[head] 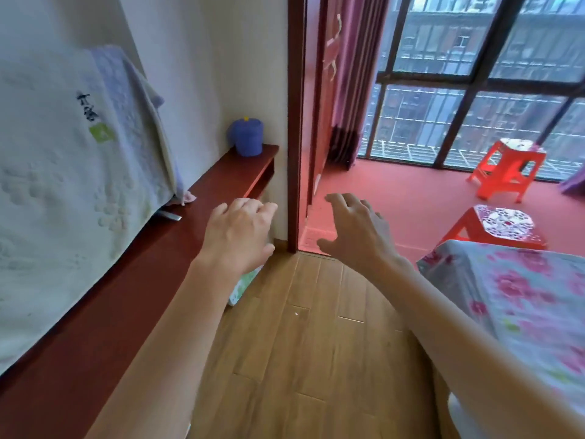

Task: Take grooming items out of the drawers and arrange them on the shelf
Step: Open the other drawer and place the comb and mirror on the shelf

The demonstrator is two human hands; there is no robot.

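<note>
Both hands are out in front and hold nothing: the left hand (237,236) hovers over the outer edge of the long red-brown shelf (177,245), its fingers (253,205) loosely curved and a little apart, while the right hand (357,229) reaches toward the dark door frame (296,122) with fingers (345,201) spread wide. This looks like the search stage of the task, with nothing picked up yet. No drawer shows plainly, only an open gap under the shelf's far end, and no grooming item can be named for certain. A small metal piece (171,216) lies on the shelf beneath the hanging white quilt (63,185), too small to tell what it is. The next move probably calls for finding a drawer front and pulling it open, so one hand needs a handle or an edge to hook. At the shelf's far end stands a blue roll (247,136) against the wall. Below the left hand a green-patterned box (243,286) sits on the wooden floor (300,343). Beyond the doorway lie a red floor, two red stools (506,172) and a large window (474,74); a flowered cloth (522,296) covers something at the right.
</note>
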